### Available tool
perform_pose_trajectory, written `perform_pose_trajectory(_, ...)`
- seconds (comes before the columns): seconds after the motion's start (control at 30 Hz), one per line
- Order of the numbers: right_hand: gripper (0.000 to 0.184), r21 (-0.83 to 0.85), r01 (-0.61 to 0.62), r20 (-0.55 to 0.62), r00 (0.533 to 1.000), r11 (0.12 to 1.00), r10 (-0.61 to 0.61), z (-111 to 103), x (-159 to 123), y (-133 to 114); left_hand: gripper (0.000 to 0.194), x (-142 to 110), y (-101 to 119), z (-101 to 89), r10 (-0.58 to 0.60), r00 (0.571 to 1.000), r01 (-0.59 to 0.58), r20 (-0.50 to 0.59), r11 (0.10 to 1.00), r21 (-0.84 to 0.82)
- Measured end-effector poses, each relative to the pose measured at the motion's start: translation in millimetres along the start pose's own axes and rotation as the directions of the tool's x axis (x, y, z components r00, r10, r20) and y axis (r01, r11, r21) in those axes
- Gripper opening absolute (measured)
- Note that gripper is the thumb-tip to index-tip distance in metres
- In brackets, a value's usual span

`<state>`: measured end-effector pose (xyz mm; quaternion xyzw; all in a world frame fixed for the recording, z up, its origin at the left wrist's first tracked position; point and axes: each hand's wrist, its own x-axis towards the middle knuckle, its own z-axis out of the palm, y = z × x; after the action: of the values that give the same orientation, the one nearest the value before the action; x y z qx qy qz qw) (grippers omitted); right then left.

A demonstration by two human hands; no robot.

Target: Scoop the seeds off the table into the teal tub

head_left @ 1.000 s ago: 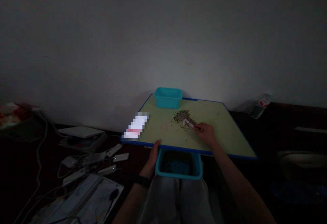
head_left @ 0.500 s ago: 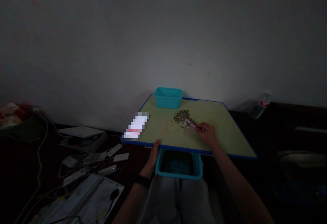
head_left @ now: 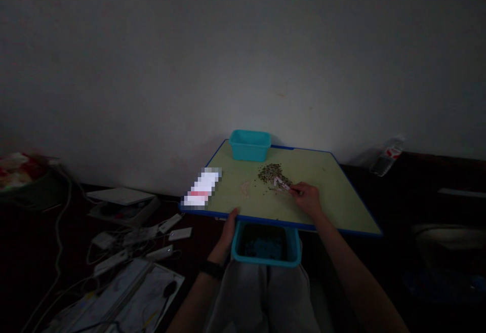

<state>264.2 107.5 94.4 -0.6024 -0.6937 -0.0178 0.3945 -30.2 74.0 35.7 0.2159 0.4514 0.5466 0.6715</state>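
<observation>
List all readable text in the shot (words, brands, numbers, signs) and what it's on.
None readable.
Bright slab on the board: pixelated, with a red band; nothing legible.
Red-and-white label on the clear bottle at right: too small and blurred.
Pale tool in the right hand: too small to tell if it's marked.
Far blue tub: no lettering visible.

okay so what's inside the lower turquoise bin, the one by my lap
The lower bin shows small dark bits, too dim to identify, and some blue bottom. The board covers its far end.
</observation>
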Motion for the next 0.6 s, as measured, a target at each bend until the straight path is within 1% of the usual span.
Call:
perform_pose_trajectory(0.13,0.017,0.002,0.025,0.014,1.0,1.0,-0.025,-0.2,0.5,-1.7,0.038,-0.2,-0.2,1.0,-0.015,1.0,0.015,0.014,1.0,-0.013)
perform_pose_trajectory(0.27,0.018,0.011,0.034,0.023,0.999,0.999,-0.034,-0.3,0.6,-2.2,0.034,1.2,-0.3,1.9,-0.017,1.0,0.017,0.006,1.0,-0.018)
perform_pose_trajectory(0.4,0.017,0.041,0.038,0.028,0.999,0.998,-0.039,0.9,0.2,-0.4,0.034,1.4,-0.6,2.0,-0.02,0.999,0.021,0.032,0.999,-0.025)
perform_pose_trajectory(0.5,0.017,0.079,0.04,-0.008,0.999,0.996,-0.039,0.4,-0.7,-1.5,0.033,1.5,-0.9,1.5,-0.008,0.999,0.009,0.054,1.0,-0.026)
perform_pose_trajectory(0.6,0.018,0.117,0.016,-0.072,0.997,0.993,-0.008,-3.2,-2.0,-6.2,0.031,2.5,-1.5,0.4,0.002,0.999,-0.001,0.048,1.0,-0.021)
